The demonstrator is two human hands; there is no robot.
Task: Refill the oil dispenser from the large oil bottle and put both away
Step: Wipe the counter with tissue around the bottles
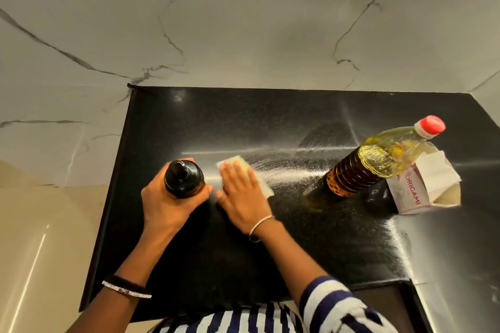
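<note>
Black oil dispenser (pixel 184 178) clasped in left grip (pixel 167 199) near table's (pixel 270 116) left edge; tissue (pixel 230 163) pressed under flat, uncurled right grip (pixel 242 193) beside it. Capped large oil bottle (pixel 378 159) toward right edge. Seemingly wiped a spill; needed both stowed next.

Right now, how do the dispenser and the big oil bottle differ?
Dispenser is dark with a black top; bottle is clear with a red cap, oil visible inside. Left hand grips the dispenser; no hand touches the bottle. Bottle looks the larger. Both are upright and capped.
</note>
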